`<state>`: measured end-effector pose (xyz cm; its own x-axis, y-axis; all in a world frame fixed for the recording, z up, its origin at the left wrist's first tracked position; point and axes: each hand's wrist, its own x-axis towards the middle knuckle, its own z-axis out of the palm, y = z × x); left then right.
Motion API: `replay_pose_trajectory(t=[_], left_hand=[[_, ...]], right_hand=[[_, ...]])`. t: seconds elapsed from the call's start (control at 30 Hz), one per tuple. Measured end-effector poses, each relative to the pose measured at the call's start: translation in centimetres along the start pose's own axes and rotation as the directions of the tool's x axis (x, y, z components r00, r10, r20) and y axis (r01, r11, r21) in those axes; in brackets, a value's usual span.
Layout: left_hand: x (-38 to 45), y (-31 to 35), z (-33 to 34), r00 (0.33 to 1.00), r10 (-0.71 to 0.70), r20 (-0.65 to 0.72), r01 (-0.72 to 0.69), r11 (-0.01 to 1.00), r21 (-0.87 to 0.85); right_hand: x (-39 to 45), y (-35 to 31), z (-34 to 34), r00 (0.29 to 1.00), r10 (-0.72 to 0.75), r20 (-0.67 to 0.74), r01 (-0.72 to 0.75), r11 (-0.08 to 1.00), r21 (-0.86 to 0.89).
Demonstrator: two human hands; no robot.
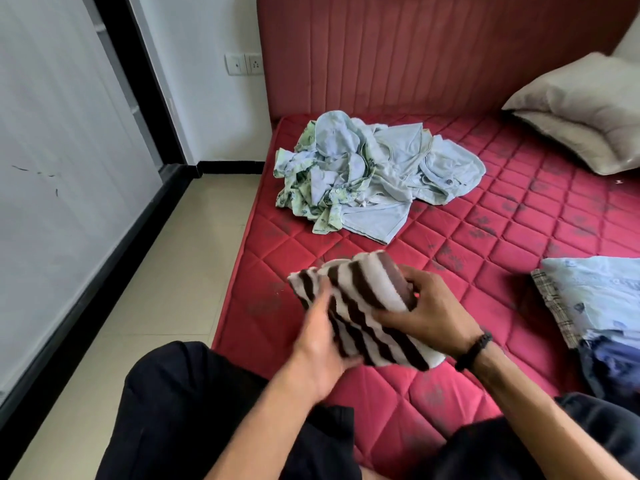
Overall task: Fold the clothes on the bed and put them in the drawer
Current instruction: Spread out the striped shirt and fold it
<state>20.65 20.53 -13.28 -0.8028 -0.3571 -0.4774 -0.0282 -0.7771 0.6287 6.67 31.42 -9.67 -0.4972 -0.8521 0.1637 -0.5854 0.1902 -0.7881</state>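
Folding is the step in hand. Both hands work on a fluffy brown-and-white striped cloth (363, 317) near the front edge of the red quilted bed (485, 237). The right hand (429, 313) curls its fingers round the top of the striped cloth and grips it. The left hand (318, 344) is blurry, with its fingers stretched out flat along the cloth's side.

A messy heap of pale blue and green clothes (374, 181) waits near the bed's far left corner. A folded stack of blue clothes (595, 299) sits by the right edge.

Next, I think the striped cloth needs pressing flat and neat, then joining the stack. No drawer shows.
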Motion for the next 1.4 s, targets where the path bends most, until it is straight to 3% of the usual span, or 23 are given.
replay_pose_trajectory(t=[0.03,0.07,0.17,0.27,0.33,0.4,0.47,0.53,0.6,0.7,0.87,0.9,0.97,1.0,1.07,1.13,1.2,1.27,1.4], left_hand=[[-0.6,1.4,0.1,0.994,-0.006,0.11,0.025,0.986,-0.167],[-1.2,2.7,0.1,0.99,-0.004,0.144,0.035,0.976,-0.213],[-1.8,4.7,1.1,0.961,-0.023,0.277,0.076,0.98,-0.185],[-0.7,3.9,1.5,0.979,-0.087,0.183,0.111,0.986,-0.121],[1.1,2.5,-0.5,0.999,-0.047,-0.016,0.046,0.999,-0.016],[2.8,0.5,-4.0,0.94,0.103,-0.326,-0.045,0.983,0.179],[2.9,-1.5,-7.0,0.796,0.359,-0.487,-0.047,0.839,0.541],[2.8,-2.9,-9.3,0.722,0.51,-0.466,-0.028,0.696,0.718],[2.8,-3.1,-10.0,0.757,0.514,-0.404,-0.029,0.644,0.764],[3.4,-3.0,-10.1,0.798,0.498,-0.341,-0.036,0.603,0.797],[4.4,-3.1,-10.0,0.772,0.573,-0.274,-0.144,0.578,0.803],[4.5,-3.1,-10.1,0.759,0.592,-0.272,-0.171,0.585,0.793],[4.5,-2.7,-10.2,0.715,0.631,-0.302,-0.223,0.615,0.757],[4.3,-2.5,-10.1,0.701,0.632,-0.331,-0.246,0.65,0.719],[4.2,-2.7,-10.3,0.735,0.553,-0.392,-0.213,0.738,0.64],[4.2,-3.5,-10.6,0.791,0.461,-0.402,-0.107,0.751,0.651],[4.4,-4.1,-10.8,0.806,0.461,-0.371,-0.029,0.657,0.753],[4.6,-4.0,-10.7,0.784,0.505,-0.361,-0.027,0.609,0.793],[4.7,-3.4,-10.1,0.768,0.537,-0.349,-0.064,0.607,0.792]], right_hand=[[-0.6,-1.0,-0.3,0.983,-0.176,0.045,0.181,0.974,-0.134],[-1.4,-2.2,-0.7,0.946,-0.305,0.111,0.323,0.912,-0.252],[-3.5,-4.1,-0.4,0.855,-0.485,0.185,0.494,0.651,-0.576],[-4.7,-3.1,0.3,0.84,-0.506,0.196,0.48,0.526,-0.702],[-5.2,-0.8,1.0,0.869,-0.42,0.263,0.481,0.587,-0.651],[-5.4,2.0,1.6,0.914,-0.301,0.271,0.402,0.751,-0.524],[-4.8,4.8,1.4,0.979,-0.15,0.138,0.196,0.879,-0.434],[-3.7,7.3,0.7,0.996,0.088,-0.027,-0.09,0.887,-0.452],[-3.1,8.5,0.9,0.949,0.298,-0.104,-0.312,0.845,-0.434],[-3.5,8.4,2.4,0.85,0.513,-0.117,-0.525,0.816,-0.242],[-3.8,9.5,3.5,0.84,0.537,-0.085,-0.539,0.804,-0.249],[-3.7,9.6,3.4,0.846,0.531,-0.041,-0.529,0.828,-0.188],[-3.5,9.4,3.0,0.824,0.563,0.064,-0.566,0.818,0.103],[-3.5,9.3,2.7,0.79,0.599,0.129,-0.608,0.739,0.289],[-3.5,9.9,2.7,0.706,0.676,0.211,-0.695,0.604,0.39],[-3.7,10.7,3.4,0.679,0.722,0.132,-0.734,0.67,0.107],[-3.9,10.7,4.1,0.732,0.678,-0.07,-0.679,0.717,-0.158],[-3.9,9.6,4.1,0.806,0.563,-0.184,-0.589,0.794,-0.151],[-4.1,8.7,4.1,0.834,0.52,-0.186,-0.543,0.834,-0.103]])
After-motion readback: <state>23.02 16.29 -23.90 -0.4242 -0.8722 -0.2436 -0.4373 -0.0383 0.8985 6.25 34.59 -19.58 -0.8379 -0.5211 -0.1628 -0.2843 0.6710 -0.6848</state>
